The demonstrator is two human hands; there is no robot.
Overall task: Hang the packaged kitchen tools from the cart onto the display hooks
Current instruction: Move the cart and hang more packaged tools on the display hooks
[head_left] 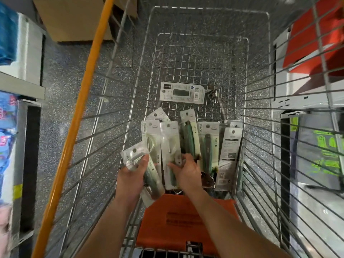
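I look down into a wire shopping cart (193, 58). Several packaged kitchen tools (208, 144), green-handled in pale card sleeves, lie bunched at its near end. My left hand (134, 174) is shut on a packaged tool (135, 157), lifted at the cart's left side. My right hand (188, 171) rests on the pile, its fingers closed around the lower part of another packaged tool (169, 146). One grey flat package (181, 93) lies alone further up the cart floor. No display hooks are in view.
An orange child-seat flap (184, 218) sits at the cart's near end. An orange pole (78, 116) slants along the left side. Shelving with goods (11, 112) stands left, white shelving (305, 101) right, and a cardboard box (74, 17) on the speckled floor ahead.
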